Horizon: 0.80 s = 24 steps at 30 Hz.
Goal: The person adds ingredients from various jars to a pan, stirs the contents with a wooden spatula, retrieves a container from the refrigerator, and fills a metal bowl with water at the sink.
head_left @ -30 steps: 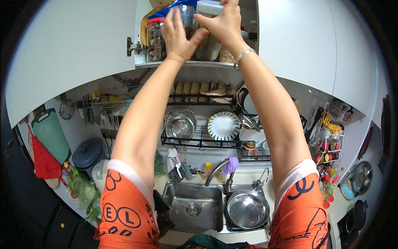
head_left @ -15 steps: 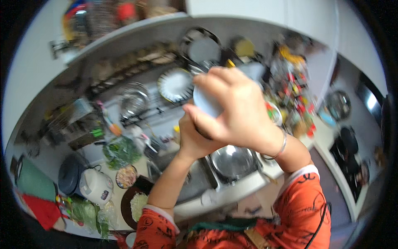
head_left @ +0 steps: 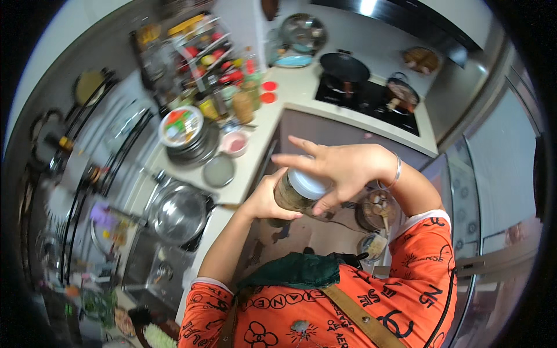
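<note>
In front of my chest, my left hand (head_left: 267, 198) is wrapped round a jar (head_left: 288, 197) with dark greenish contents. A pale, whitish lid (head_left: 310, 184) covers its top, which tilts toward the right. Over that lid spreads my right hand (head_left: 343, 174), its fingers stretched out past the far edge and its thumb by the near edge. Whether the palm presses on the lid is hidden. A metal bangle circles my right wrist.
Left, a sink (head_left: 142, 264) sits by a metal basin (head_left: 178, 213). Bottles and a round tub (head_left: 181, 126) crowd the counter (head_left: 284, 93). A wok (head_left: 344, 66) and a smaller pan (head_left: 402, 93) stand on the black stove (head_left: 365, 103). Beneath my right arm are bowls of food (head_left: 376, 210).
The view has swung right, from the sink and wall racks toward the stove. Both hands sit lower in view with the jar, and my right fingers are more spread over its lid.
</note>
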Available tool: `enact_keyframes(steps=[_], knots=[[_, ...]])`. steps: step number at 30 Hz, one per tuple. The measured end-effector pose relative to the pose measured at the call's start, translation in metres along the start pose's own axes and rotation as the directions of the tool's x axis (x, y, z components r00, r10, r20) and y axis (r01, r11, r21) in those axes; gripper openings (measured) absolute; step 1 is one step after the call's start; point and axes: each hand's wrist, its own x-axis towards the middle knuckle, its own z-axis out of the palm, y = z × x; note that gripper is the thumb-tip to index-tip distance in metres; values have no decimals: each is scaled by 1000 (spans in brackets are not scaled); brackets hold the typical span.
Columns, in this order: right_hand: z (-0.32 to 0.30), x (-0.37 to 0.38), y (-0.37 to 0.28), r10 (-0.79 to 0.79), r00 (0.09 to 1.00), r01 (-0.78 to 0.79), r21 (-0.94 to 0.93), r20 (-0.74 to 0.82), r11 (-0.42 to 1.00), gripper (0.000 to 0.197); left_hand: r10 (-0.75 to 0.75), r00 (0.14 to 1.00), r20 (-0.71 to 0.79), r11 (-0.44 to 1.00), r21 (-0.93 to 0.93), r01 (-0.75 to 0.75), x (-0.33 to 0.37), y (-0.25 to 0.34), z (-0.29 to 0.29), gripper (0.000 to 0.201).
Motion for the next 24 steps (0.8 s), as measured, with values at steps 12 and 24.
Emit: enact_keyframes(steps=[12, 24], knots=[[-14, -209, 132, 213, 957, -117, 407, -198, 906, 65, 39, 700, 713, 899, -330, 286, 257, -98, 117, 96], [-28, -249, 198, 222, 905, -121, 283, -362, 952, 40, 651, -126, 749, 669, -488, 560, 440, -228, 172, 104]])
